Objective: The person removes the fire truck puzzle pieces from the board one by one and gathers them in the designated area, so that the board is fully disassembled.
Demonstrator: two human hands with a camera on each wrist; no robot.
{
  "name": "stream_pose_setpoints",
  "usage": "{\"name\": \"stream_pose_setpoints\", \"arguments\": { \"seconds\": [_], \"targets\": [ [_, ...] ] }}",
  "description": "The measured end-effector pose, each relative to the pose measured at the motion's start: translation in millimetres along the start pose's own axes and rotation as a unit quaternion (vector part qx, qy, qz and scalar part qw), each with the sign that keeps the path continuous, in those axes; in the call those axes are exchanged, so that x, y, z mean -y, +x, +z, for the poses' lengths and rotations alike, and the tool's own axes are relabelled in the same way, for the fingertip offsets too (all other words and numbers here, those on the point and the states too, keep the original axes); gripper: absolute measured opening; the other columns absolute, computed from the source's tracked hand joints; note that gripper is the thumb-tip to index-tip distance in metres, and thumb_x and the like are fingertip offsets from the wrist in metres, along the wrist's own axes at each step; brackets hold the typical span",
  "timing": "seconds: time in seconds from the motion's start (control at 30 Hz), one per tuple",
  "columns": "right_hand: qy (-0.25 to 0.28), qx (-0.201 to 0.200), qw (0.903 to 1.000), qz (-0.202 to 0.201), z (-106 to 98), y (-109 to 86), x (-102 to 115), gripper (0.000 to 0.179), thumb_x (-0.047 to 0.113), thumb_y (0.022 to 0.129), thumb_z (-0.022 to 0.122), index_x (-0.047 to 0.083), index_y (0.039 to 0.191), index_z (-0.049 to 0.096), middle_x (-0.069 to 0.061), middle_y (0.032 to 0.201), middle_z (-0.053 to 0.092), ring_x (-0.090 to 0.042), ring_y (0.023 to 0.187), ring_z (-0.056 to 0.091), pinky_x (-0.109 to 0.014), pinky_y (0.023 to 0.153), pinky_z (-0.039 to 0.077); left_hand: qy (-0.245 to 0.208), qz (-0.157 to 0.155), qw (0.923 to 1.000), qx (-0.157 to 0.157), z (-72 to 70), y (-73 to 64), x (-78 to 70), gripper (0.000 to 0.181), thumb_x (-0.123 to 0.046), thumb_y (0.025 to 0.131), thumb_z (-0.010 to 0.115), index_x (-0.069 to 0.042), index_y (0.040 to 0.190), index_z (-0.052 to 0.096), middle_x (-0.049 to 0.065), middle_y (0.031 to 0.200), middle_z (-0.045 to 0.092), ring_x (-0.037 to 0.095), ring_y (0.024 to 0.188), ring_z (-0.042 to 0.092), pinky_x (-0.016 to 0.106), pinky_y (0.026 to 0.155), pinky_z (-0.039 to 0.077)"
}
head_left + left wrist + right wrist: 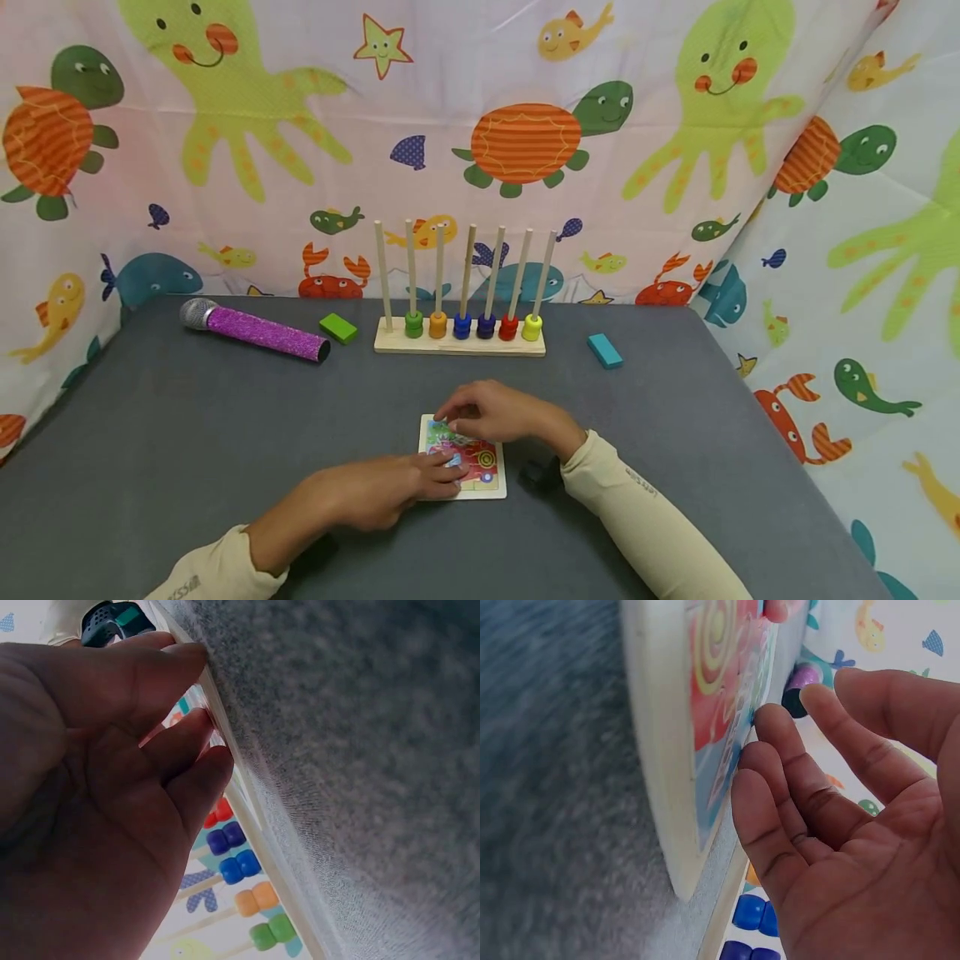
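A small board (483, 461) with a pale wooden rim and a bright picture of a red vehicle, probably a picture puzzle, lies flat on the grey table. My left hand (375, 493) rests on its lower left part, fingers stretched across the picture. Over the top edge is my right hand (504, 412), its fingers loosely bent and the fingertips near or on the board. In the right wrist view, the thumb stands apart from the other fingers, with nothing seen between them. The fingers hide parts of the picture.
Behind the board stands a peg rack (459, 343) with coloured beads on most of its pegs. To its left lie a green block (338, 328) and a purple glittery microphone (262, 332); to its right, a blue block (605, 351). A sea-animal cloth (420, 100) hangs behind the table.
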State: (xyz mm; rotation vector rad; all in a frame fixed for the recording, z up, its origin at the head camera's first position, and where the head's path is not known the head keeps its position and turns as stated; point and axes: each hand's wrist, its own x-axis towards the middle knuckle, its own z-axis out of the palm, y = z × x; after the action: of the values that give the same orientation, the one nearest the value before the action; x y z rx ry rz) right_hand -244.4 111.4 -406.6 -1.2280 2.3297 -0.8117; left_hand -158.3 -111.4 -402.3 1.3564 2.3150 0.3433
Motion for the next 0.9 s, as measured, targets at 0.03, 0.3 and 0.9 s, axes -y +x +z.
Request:
{"name": "stream_pose_setpoints", "arguments": {
  "seconds": [0.03,0.3,0.9],
  "targets": [
    [0.001,0.001,1.0000,0.000,0.1,0.5,0.0,0.025,0.011,0.098,0.057,0.008,0.120,0.068,0.000,0.110,0.065,-0.006,0.086,0.057,-0.025,0.078,0.048,-0.001,0.001,1.0000,0.000,0.7,0.7,0.5,0.055,0.007,0.093,0.055,-0.019,0.142,0.053,-0.009,0.151,0.038,0.017,0.142,0.027,0.039,0.107,0.035],
    [-0.026,-0.008,0.9996,-0.010,3.1,9.3,-1.5,0.024,0.010,0.097,0.057,0.007,0.117,0.070,0.000,0.106,0.065,-0.007,0.082,0.056,-0.023,0.074,0.048,-0.025,-0.013,0.9996,-0.003,1.9,1.9,2.1,0.048,0.001,0.098,0.053,-0.019,0.141,0.054,-0.010,0.151,0.039,0.018,0.142,0.028,0.042,0.107,0.035],
    [-0.064,-0.002,0.9978,0.016,12.0,24.7,0.1,0.022,0.009,0.092,0.057,0.013,0.109,0.071,0.004,0.088,0.056,-0.009,0.074,0.052,-0.024,0.065,0.045,0.014,-0.014,0.9993,-0.031,5.8,4.6,-2.1,0.041,-0.002,0.098,0.053,-0.016,0.136,0.060,-0.004,0.147,0.045,0.020,0.139,0.035,0.048,0.101,0.041]
  ]
}}
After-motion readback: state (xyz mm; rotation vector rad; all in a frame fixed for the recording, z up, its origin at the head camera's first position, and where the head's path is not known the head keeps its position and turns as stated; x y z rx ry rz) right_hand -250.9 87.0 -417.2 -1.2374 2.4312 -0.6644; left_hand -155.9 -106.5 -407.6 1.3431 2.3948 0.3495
